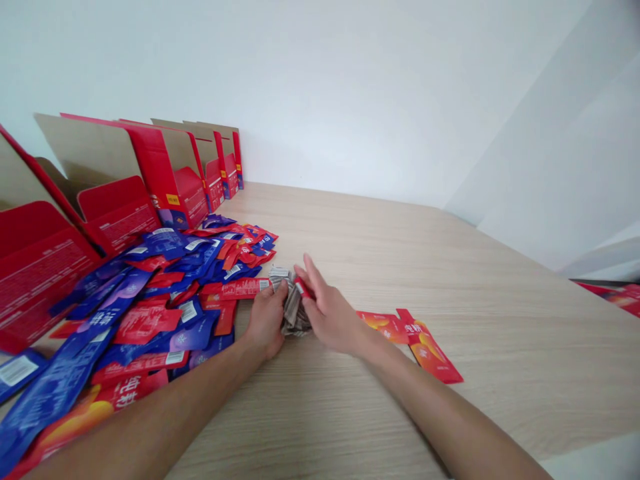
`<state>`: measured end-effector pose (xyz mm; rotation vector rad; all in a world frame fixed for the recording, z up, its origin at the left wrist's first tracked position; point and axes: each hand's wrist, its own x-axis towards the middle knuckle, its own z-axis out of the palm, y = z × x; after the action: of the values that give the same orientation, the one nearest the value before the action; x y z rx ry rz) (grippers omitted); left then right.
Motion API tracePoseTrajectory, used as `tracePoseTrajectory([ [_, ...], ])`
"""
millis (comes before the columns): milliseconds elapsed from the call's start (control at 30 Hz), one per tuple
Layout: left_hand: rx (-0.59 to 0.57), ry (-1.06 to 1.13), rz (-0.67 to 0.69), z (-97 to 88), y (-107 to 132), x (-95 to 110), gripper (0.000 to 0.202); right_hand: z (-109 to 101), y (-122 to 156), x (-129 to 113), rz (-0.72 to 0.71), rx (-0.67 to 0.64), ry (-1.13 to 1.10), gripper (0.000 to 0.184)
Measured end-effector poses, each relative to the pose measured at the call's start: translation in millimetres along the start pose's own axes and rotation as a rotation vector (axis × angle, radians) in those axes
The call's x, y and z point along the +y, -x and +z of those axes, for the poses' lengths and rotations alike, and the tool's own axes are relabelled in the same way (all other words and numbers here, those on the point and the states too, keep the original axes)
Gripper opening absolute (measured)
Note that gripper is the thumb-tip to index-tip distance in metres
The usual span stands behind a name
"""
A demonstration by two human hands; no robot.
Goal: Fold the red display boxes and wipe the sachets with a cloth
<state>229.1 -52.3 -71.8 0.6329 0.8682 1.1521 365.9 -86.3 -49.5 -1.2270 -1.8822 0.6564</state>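
My left hand (pixel 269 320) is closed around a crumpled grey-brown striped bundle (pixel 290 308), thumb on top. Whether it is cloth or printed paper I cannot tell. Just to the right, my right hand (pixel 330 313) touches the same bundle, its index finger stretched upward. A small red packet (pixel 302 287) with a white label shows between its thumb and fingers; the rest is hidden by the hand. A flat red sachet (pixel 240 289) lies on the table by my left hand. Beyond my right wrist rest two orange-red sachets (pixel 434 353), one partly covered by the arm.
A loose heap of blue and red sachets (pixel 187 267) spreads over the left of the wooden table (pixel 360 230). Behind it, several open red cardboard boxes (pixel 117 213) stand in a row towards the white wall (pixel 350 100). Something red (pixel 617 293) shows past the table's right edge.
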Motion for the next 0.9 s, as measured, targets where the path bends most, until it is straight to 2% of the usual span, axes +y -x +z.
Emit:
tracePoseTrajectory([
  [100,-0.009,0.014,-0.051,5.0,3.1,-1.8,0.016,-19.9,-7.5,9.0,0.112,0.187,-0.27,0.076],
  [167,-0.021,0.017,-0.072,7.9,6.0,-2.8,0.015,-23.8,-12.8,18.9,0.164,0.288,-0.432,0.072],
  [200,-0.027,0.019,-0.079,8.9,7.3,-3.1,0.016,-22.5,-15.1,24.6,0.173,0.319,-0.451,0.07],
  [267,-0.037,0.025,-0.083,10.0,8.5,-3.5,0.016,-15.2,-18.6,35.9,0.179,0.338,-0.324,0.067],
  [400,-0.038,0.034,-0.072,8.6,6.8,-4.6,0.018,6.4,-17.4,48.4,0.201,0.215,0.092,0.075],
  [567,-0.022,0.03,-0.037,3.5,3.7,-5.1,0.028,19.5,-6.0,34.2,0.105,0.041,0.16,0.087],
  [667,-0.011,0.026,-0.034,1.6,2.8,-3.7,0.031,10.4,-2.7,23.2,0.108,-0.055,0.124,0.088],
  [767,0.002,0.021,-0.031,1.8,2.8,-2.9,0.03,-11.1,-5.5,18.5,0.103,-0.122,0.063,0.079],
  [833,0.0,0.017,-0.035,2.8,3.1,-3.3,0.027,-27.4,-10.3,16.9,0.111,-0.064,0.008,0.071],
  [900,-0.01,0.013,-0.045,3.9,3.4,-4.4,0.025,-40.6,-17.3,13.4,0.157,0.057,-0.138,0.062],
])
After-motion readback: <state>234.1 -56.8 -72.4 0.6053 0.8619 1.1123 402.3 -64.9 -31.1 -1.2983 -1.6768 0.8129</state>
